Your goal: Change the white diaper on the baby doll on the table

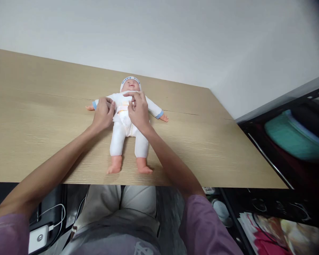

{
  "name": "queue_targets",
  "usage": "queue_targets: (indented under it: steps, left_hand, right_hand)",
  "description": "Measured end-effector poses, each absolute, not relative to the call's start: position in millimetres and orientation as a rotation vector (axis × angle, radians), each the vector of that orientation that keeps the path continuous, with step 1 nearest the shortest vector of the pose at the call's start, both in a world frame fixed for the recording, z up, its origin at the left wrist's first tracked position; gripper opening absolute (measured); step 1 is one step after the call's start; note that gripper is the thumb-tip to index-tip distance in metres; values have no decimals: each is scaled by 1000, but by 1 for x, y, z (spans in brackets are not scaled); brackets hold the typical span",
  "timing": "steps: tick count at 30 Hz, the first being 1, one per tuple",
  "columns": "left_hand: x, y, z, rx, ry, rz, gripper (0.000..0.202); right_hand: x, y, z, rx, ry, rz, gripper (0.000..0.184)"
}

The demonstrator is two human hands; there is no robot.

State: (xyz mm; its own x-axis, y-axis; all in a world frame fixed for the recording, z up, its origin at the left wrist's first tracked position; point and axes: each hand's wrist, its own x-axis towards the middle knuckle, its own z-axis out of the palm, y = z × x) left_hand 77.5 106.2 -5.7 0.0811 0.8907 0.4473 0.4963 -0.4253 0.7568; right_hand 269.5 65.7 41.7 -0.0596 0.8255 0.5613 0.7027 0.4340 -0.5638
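A baby doll (pixel 117 136) in a white suit with blue cuffs and a lettered white cap lies on its back, feet toward me. Around its hips is a white diaper (pixel 126 120) with an orange-marked waist strip. My left hand (pixel 104 112) is at the diaper's left side, thumb and fingers curled together. Over its right side, my right hand (pixel 138 110) has its index finger arched above the doll's belly and its thumb close to the other bent fingers. Whatever lies between the fingertips of either hand is too small or hidden to make out.
The doll rests on a light wooden table (pixel 202 148) with a seam across it, against a white wall (pixel 159 39). At right are a dark rack with a green item (pixel 295 136) and colourful packets (pixel 284 233). A white charger (pixel 38 239) with a cable sits lower left.
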Motion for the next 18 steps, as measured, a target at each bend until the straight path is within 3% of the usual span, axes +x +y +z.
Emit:
queue_targets:
  steps: [4, 9, 15, 18]
  left_hand:
    - [83, 51, 25, 2046, 1299, 1404, 33]
    - [86, -3, 32, 2417, 1000, 895, 36]
    - [82, 1, 14, 2490, 1173, 764, 30]
    - [81, 10, 13, 2375, 1236, 796, 37]
  right_hand:
    - [280, 10, 45, -1208, -1812, 227, 18]
    - [312, -49, 28, -1093, -2068, 482, 4]
    - [326, -48, 3, -1322, -2147, 283, 11]
    - [320, -39, 2, -1415, -2046, 306, 11]
